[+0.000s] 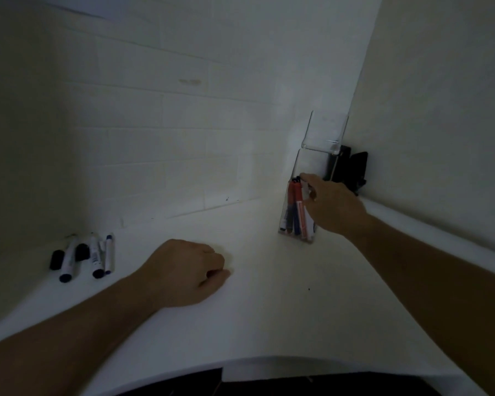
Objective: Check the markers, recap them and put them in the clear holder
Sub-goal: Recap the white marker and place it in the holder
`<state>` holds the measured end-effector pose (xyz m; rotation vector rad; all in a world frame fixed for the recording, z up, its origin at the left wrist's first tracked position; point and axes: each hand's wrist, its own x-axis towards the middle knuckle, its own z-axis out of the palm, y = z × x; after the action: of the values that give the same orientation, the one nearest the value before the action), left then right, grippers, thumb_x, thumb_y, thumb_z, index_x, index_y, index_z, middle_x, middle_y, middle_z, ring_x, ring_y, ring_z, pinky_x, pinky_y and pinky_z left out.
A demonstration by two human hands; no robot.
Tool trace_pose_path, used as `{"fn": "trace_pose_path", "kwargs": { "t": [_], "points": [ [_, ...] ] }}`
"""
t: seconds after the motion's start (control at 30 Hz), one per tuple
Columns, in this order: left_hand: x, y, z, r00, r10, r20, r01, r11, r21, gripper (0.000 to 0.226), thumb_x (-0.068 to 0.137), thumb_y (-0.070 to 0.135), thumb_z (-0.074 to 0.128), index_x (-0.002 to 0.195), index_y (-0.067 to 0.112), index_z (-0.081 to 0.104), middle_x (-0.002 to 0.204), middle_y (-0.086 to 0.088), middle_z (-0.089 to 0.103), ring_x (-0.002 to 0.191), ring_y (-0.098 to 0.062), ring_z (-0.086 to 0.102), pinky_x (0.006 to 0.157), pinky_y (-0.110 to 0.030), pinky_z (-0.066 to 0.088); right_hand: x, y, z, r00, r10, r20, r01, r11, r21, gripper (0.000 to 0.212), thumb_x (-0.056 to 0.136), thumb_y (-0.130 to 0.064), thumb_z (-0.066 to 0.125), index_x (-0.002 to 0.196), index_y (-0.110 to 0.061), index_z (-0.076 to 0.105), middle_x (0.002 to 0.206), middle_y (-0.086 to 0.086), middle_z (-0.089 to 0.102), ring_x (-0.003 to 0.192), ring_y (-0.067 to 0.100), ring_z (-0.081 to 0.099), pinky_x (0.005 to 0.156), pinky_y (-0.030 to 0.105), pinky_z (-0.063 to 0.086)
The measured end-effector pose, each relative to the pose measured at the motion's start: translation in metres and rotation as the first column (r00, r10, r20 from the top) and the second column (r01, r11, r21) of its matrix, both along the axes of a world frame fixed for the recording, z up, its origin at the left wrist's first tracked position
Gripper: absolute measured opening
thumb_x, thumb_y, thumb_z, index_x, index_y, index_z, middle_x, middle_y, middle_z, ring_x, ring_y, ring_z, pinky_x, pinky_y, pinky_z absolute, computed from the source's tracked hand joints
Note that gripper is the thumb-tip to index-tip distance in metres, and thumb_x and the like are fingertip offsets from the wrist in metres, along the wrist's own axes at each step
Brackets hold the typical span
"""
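A clear two-tier holder (297, 164) stands at the back right of the white table, near the wall corner. Its lower pocket holds several markers (295, 207), red and dark blue. My right hand (336, 207) reaches to that pocket and pinches the top end of a marker standing in it. On the left of the table lie three loose markers (96, 257) with dark blue ends, and two black caps (56, 258) beside them. My left hand (183, 272) rests on the table in the middle, fingers curled under, with nothing visible in it.
A black object (353, 167) leans against the wall right behind the holder. White tiled walls close off the table at the back and right. The table's front edge (269, 364) curves just below my arms, with dark floor under it.
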<state>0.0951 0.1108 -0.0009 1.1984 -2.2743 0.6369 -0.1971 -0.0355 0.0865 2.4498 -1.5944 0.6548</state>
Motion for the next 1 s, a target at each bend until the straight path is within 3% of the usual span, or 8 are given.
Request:
{"fn": "trace_pose_path", "kwargs": {
  "t": [0.1,0.27,0.4,0.53,0.67,0.73,0.87,1.0],
  "points": [
    [0.000,0.000,0.002,1.000,-0.009,0.007,0.009,1.000,-0.002,0.039,0.092,0.044,0.051,0.060,0.023,0.042,0.054,0.006,0.049,0.044,-0.016,0.049,0.042,-0.026,0.044,0.005,0.002,0.000,0.998,-0.037,0.050,0.041,0.997,-0.071,0.056,0.100,-0.024,0.047,0.152,-0.035,0.027,0.128,0.010,0.057,0.095,0.023,0.063,0.080,0.045,0.059],
    [0.012,0.004,0.011,0.994,0.062,-0.092,-0.060,0.998,0.020,0.042,0.096,0.049,0.043,0.062,0.026,0.035,0.051,0.002,0.050,0.045,-0.019,0.051,0.046,-0.026,0.040,0.047,0.033,-0.018,0.971,0.127,0.202,-0.077,0.968,-0.239,0.050,0.091,-0.014,0.054,0.137,-0.031,0.047,0.120,0.003,0.050,0.096,0.022,0.058,0.075,0.033,0.049],
    [0.015,0.007,0.027,0.959,0.094,-0.266,-0.069,0.992,0.102,0.039,0.100,0.047,0.040,0.067,0.028,0.033,0.048,0.005,0.033,0.047,-0.016,0.042,0.050,-0.030,0.035,0.109,0.055,-0.052,0.926,0.366,0.094,-0.361,0.930,-0.071,0.031,0.084,-0.010,0.059,0.107,-0.027,0.071,0.103,0.000,0.062,0.095,0.020,0.060,0.081,0.028,0.040],
    [0.032,0.013,0.041,0.949,0.123,-0.290,-0.118,0.992,0.033,0.012,0.095,0.031,0.037,0.089,0.029,0.047,0.068,0.011,0.046,0.060,-0.028,0.056,0.056,-0.033,0.040,0.176,0.077,-0.071,0.827,0.552,0.107,-0.562,0.820,0.113,0.026,0.082,-0.015,0.056,0.097,-0.020,0.078,0.099,0.006,0.071,0.092,0.026,0.066,0.078,0.022,0.037],
    [0.074,0.015,0.063,0.767,0.257,-0.587,-0.364,0.929,-0.069,0.029,0.090,0.008,0.040,0.111,0.018,0.057,0.074,0.007,0.048,0.068,-0.019,0.047,0.064,-0.031,0.037,0.230,0.095,-0.080,0.736,0.646,0.203,-0.677,0.710,0.196,0.036,0.093,-0.020,0.056,0.128,-0.021,0.066,0.114,0.004,0.063,0.100,0.018,0.061,0.082,0.021,0.041],
    [0.098,0.017,0.069,0.694,0.282,-0.662,-0.460,0.881,-0.107,0.038,0.083,0.001,0.037,0.112,0.016,0.056,0.090,0.001,0.055,0.082,-0.013,0.047,0.073,-0.031,0.040,0.250,0.100,-0.082,0.669,0.706,0.231,-0.743,0.634,0.214,0.034,0.095,-0.025,0.057,0.127,-0.017,0.065,0.110,0.006,0.061,0.097,0.019,0.059,0.085,0.027,0.047],
    [0.122,0.019,0.068,0.587,0.463,-0.664,-0.604,0.797,0.022,0.045,0.079,-0.001,0.036,0.111,0.023,0.057,0.120,-0.006,0.051,0.097,-0.016,0.049,0.077,-0.034,0.046,0.271,0.096,-0.090,0.643,0.741,0.195,-0.765,0.610,0.206,0.024,0.097,-0.033,0.051,0.092,-0.014,0.065,0.087,0.002,0.053,0.083,0.019,0.056,0.078,0.040,0.050],
    [0.132,0.008,0.059,0.564,0.595,-0.572,-0.635,0.756,0.160,0.038,0.083,0.003,0.040,0.107,0.025,0.060,0.112,-0.004,0.054,0.095,-0.024,0.055,0.077,-0.040,0.051,0.274,0.092,-0.086,0.655,0.734,0.179,-0.753,0.616,0.231,0.024,0.100,-0.042,0.049,0.098,-0.025,0.066,0.085,-0.001,0.045,0.080,0.018,0.051,0.072,0.034,0.047]
  ]
}}
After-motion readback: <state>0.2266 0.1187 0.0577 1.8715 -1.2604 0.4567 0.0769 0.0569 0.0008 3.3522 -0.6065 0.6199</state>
